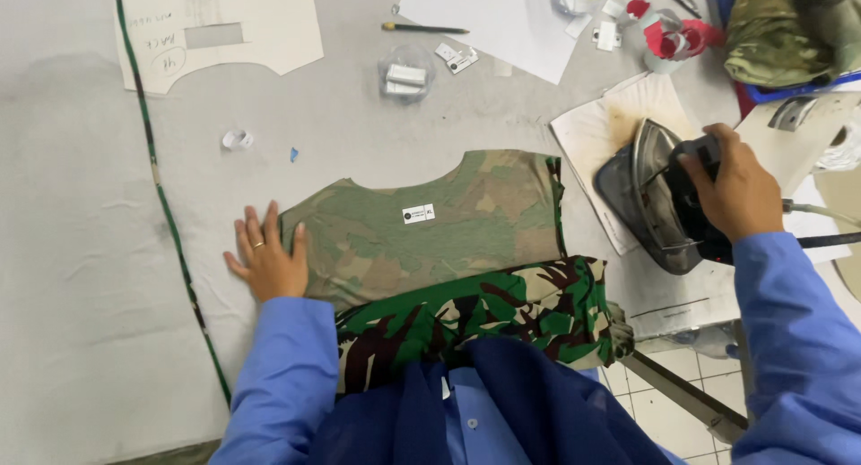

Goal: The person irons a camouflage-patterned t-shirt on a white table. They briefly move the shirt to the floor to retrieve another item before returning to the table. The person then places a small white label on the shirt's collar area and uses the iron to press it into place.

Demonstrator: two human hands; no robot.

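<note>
The camouflage garment [430, 227] lies flat in the middle of the grey padded surface [81, 277], inside face up, pale and faded in tone, with one small white label [418, 214] just below its curved neckline. Its lower part folds over to the darker outer side [475, 317], bold green, brown and black, and hangs off the near edge of the surface toward the person.

One left hand [267, 259] presses flat on the garment's left edge, fingers spread apart, palm down, half on cloth and half on the surface; a ring shows on one finger. One right hand [731, 191] is to the right of the garment, clamped around the black handle of one iron [650, 196]. The iron is tipped on its side, its shiny metal sole facing the garment, resting on a scorched white pad [596, 129] just beside the garment's right edge.

Beyond the garment, away from the person, lie one pencil [423, 28], one small clear bag of white tags [405, 75], two loose tags [456, 57], one big sheet of white paper [502, 21] and one cardboard pattern piece [220, 30] with a rectangular cut-out. One thin green cord [166, 205] runs down the surface well left of the garment. Between cord and garment the surface is bare cloth, with only one small roll of white tape [237, 139]. A second camouflage bundle [789, 30] sits far right, beyond the iron.
</note>
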